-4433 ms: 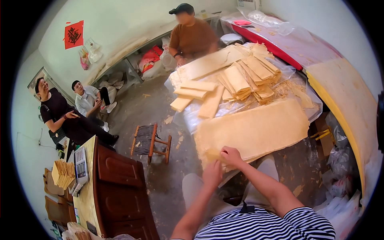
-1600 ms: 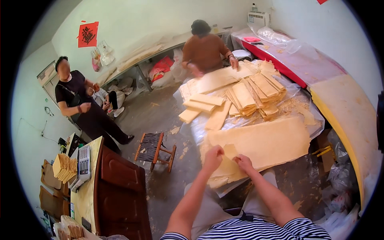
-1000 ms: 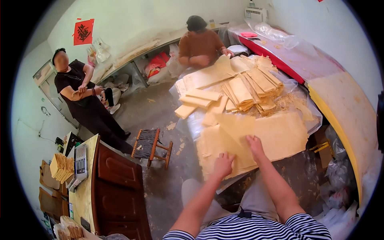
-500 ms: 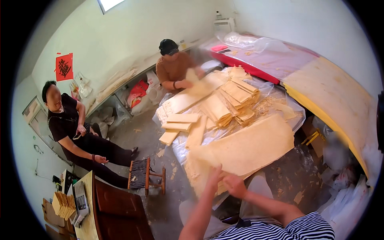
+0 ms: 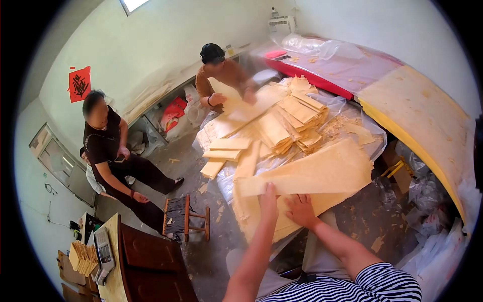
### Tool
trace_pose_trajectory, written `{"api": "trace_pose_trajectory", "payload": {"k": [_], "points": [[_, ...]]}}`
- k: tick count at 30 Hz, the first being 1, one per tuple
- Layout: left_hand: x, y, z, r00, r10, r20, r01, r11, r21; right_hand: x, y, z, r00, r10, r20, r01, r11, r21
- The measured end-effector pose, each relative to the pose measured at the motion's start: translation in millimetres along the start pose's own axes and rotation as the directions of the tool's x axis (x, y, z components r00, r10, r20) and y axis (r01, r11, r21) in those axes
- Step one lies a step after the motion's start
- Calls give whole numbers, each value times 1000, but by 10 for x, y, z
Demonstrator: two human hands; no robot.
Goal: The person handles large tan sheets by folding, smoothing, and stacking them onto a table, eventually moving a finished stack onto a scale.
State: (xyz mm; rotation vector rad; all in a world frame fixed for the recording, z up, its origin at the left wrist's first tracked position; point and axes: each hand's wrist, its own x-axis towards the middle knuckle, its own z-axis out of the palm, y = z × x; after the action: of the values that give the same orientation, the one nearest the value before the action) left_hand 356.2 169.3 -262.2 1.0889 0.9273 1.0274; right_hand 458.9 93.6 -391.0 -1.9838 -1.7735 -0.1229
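Note:
A large, thin pale-yellow sheet (image 5: 322,173) lies across the near side of the plastic-covered table, its left part folded into a long flap. My left hand (image 5: 269,200) has its fingers closed on the edge of that flap. Just to the right, my right hand (image 5: 303,211) rests palm down with spread fingers on the sheet below the fold. Beyond the sheet are folded yellow bundles (image 5: 229,148) at the left and a taller pile of folded sheets (image 5: 294,121) in the middle.
Across the table a co-worker (image 5: 221,83) holds another sheet. At the left a standing person (image 5: 108,146) holds a phone, near a low stool (image 5: 186,219). A wooden cabinet (image 5: 151,256) stands front left. A padded yellow-edged surface (image 5: 412,110) runs along the right. Crumbs litter table and floor.
The near sheet now has a flap folded over, and my right hand has gone from closed to flat and spread. The standing person has shifted rightward; someone else shows behind them.

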Motion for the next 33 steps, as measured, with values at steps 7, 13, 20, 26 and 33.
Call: {"api": "trace_pose_trajectory", "payload": {"k": [7,13,20,26,33], "points": [[112,460,239,999,47,12,-45,992,-122,494,176,-301,973,134,187,-151,985,82],[-20,1013,432,976,205,80,-191,969,-154,762,487,-15,942,128,310,-154,986,62],[-55,660,-113,987,160,-10,-158,962,-220,602,1114,157,955,280,-98,-263,951,161],[-30,634,-332,982,166,-86,-186,907,-378,103,1664,-185,950,287,-121,-307,927,-215],[-124,712,-658,959,273,-71,-282,923,-261,124,1781,-245,916,399,50,-375,893,-251]]}}
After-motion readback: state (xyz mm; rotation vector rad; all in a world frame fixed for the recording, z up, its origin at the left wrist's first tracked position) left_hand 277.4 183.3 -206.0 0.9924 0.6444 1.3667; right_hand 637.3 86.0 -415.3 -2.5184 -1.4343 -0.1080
